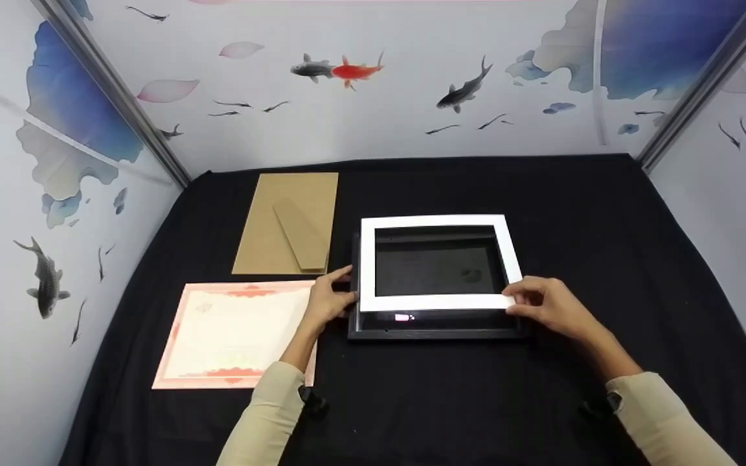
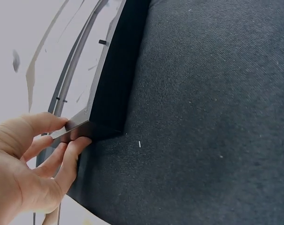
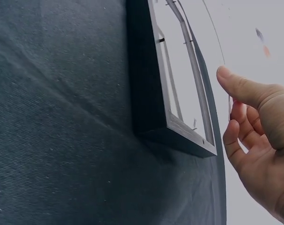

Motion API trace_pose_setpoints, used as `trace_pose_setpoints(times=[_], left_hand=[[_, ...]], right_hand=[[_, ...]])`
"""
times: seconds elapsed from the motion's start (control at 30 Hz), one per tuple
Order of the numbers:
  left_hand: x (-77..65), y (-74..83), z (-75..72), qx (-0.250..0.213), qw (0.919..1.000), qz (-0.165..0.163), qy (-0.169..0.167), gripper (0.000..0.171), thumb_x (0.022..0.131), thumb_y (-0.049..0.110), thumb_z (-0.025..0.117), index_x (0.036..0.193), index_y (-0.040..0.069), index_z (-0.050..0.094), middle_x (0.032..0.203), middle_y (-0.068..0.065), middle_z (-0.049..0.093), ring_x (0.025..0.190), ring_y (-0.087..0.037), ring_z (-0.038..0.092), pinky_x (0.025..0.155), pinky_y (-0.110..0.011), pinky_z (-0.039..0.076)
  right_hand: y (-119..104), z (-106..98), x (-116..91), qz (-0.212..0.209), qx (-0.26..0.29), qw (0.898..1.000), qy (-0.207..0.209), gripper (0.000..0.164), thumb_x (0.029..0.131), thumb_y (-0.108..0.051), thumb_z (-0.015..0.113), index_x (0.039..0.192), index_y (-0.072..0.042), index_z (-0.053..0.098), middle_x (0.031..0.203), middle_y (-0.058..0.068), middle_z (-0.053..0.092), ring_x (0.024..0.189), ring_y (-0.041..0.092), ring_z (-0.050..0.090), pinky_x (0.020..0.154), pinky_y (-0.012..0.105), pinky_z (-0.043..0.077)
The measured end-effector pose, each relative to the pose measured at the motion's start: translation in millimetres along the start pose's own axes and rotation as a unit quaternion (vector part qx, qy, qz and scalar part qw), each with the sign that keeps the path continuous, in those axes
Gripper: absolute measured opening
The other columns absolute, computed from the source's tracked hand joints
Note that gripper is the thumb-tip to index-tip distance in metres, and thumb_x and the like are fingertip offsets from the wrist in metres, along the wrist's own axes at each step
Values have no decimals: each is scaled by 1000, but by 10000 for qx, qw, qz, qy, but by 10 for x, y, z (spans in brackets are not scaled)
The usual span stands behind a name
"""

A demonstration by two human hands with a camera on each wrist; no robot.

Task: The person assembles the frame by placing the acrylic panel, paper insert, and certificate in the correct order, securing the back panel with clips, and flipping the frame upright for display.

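Note:
A black picture frame (image 1: 438,334) lies face down on the black cloth, with small tabs (image 2: 102,42) along its inner edge. Over it is a white mat (image 1: 438,302) with a rectangular opening, through which the dark glass shows. My left hand (image 1: 329,301) holds the frame's left side; in the left wrist view its thumb and fingers grip the frame near a corner. At the mat's lower right corner, my right hand (image 1: 544,304) pinches the mat between thumb and fingers. The right wrist view shows this hand (image 3: 264,126) apart from the black frame.
A brown backing board (image 1: 253,239) with a stand leg (image 1: 302,243) lies behind on the left. In front of it is a certificate sheet (image 1: 230,330) with a pink border, partly behind my left hand. White printed panels (image 1: 399,123) enclose the table at the back and sides.

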State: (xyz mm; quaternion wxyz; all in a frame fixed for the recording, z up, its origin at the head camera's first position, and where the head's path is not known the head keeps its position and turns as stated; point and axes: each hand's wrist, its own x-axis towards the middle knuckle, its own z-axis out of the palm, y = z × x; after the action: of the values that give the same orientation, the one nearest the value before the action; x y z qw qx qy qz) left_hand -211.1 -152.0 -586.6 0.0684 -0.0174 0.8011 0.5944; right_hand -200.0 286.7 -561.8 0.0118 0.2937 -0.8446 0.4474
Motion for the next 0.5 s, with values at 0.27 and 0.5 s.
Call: trace_pose_setpoints(times=[0.27,0.5], left_hand=[[-25,21,-31,-154,9994,-142,-275,60,94,-14,61,151,1,47,140,-26,49,102,-33,68,65,-37,60],[-16,10,-41,-89,9991,-250,-320,59,96,-12,58,152,4,46,141,-24,48,101,-31,66,63,-36,60]], right_hand=[[-1,67,-96,52,-116,9999,-117,23,80,-5,86,101,-7,76,78,-7,60,68,11,55,58,23,45],[19,123,-179,77,-67,9997,-201,23,81,-6,86,101,-7,76,78,-7,60,67,10,55,59,22,44]])
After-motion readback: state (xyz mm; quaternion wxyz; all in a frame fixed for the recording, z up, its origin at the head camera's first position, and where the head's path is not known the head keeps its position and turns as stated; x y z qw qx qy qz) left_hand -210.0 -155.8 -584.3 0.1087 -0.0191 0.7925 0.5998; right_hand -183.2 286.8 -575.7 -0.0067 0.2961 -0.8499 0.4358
